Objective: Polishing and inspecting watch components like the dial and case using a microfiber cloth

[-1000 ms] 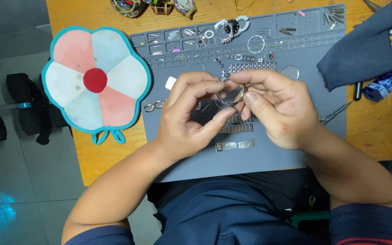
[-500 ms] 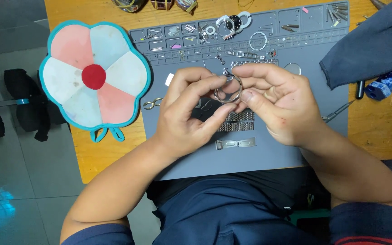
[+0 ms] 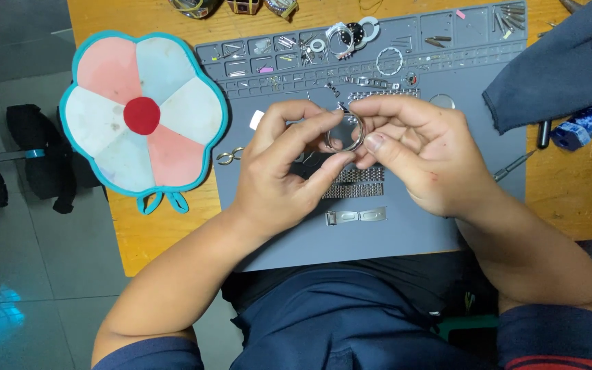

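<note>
Watch case [image 3: 346, 134] now raised higher between both hands, above mat [image 3: 419, 226].

A round silver watch case [image 3: 346, 133], shiny and ring-shaped, sits tilted above the grey work mat [image 3: 405, 240], over its middle, pinched between the fingertips of 2 hands. A small dark stem juts from its upper edge.

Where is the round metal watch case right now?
In the head view the round metal watch case sits mid-frame, pinched between the left hand and right hand, above the grey work mat and just over the mesh strap pieces.
</note>
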